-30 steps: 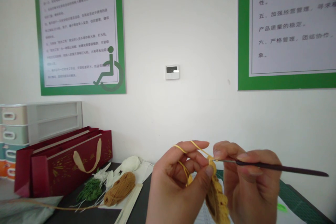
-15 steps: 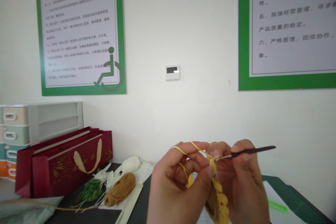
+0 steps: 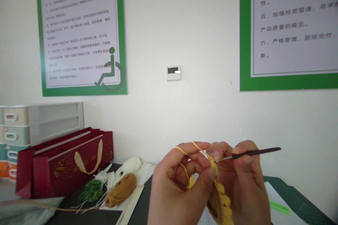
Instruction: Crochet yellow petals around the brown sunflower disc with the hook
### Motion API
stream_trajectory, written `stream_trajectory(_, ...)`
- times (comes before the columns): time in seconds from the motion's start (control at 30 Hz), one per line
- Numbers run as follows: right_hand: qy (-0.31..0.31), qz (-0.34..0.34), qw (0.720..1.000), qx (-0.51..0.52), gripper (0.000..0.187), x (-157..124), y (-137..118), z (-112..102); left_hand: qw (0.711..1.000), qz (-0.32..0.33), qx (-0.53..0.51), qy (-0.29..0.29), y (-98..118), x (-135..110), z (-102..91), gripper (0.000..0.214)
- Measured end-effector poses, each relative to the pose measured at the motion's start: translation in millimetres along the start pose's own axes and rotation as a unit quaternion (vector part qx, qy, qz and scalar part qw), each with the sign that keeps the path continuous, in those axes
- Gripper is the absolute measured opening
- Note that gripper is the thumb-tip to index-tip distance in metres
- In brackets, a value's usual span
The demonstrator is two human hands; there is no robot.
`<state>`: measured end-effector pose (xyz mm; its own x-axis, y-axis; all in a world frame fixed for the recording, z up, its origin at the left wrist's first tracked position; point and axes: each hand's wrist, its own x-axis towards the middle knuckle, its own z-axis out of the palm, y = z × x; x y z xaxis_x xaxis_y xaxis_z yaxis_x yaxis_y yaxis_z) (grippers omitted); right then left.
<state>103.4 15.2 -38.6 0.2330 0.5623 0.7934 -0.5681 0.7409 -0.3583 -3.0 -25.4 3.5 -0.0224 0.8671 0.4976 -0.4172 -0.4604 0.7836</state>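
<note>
My left hand (image 3: 182, 182) pinches the top edge of a yellow crochet piece (image 3: 224, 202) between thumb and fingers. Yellow yarn (image 3: 198, 148) loops over its index finger and runs down to the stitches. My right hand (image 3: 246, 175) grips a crochet hook (image 3: 255, 152) with a dark handle, its thin metal shaft pointing left. The hook's tip meets the yellow stitches beside my left thumb; whether it passes through a loop is too small to tell. The lower part of the piece hangs between both hands, showing a scalloped edge and a brownish inner side.
On the dark table at left lie a brown yarn skein (image 3: 120, 190), green yarn (image 3: 91, 190), white yarn (image 3: 132, 164) and a ruler (image 3: 130, 205). Dark red gift bags (image 3: 71, 165) stand before a drawer unit (image 3: 58, 117). A green cutting mat (image 3: 293, 197) and a bright green tool (image 3: 280, 207) lie at right.
The crochet hook's handle end has shifted slightly to the right. The lower part of the crochet piece has swung a little rightward. My left hand stays nearly still.
</note>
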Motion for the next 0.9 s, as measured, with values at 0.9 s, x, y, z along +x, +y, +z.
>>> stream_trajectory(0.9,0.019,-0.163,0.973,-0.160,0.009,1.5,-5.0,-8.1,0.997,0.066,0.049,0.014,-10.0,-1.5,-1.8,0.026)
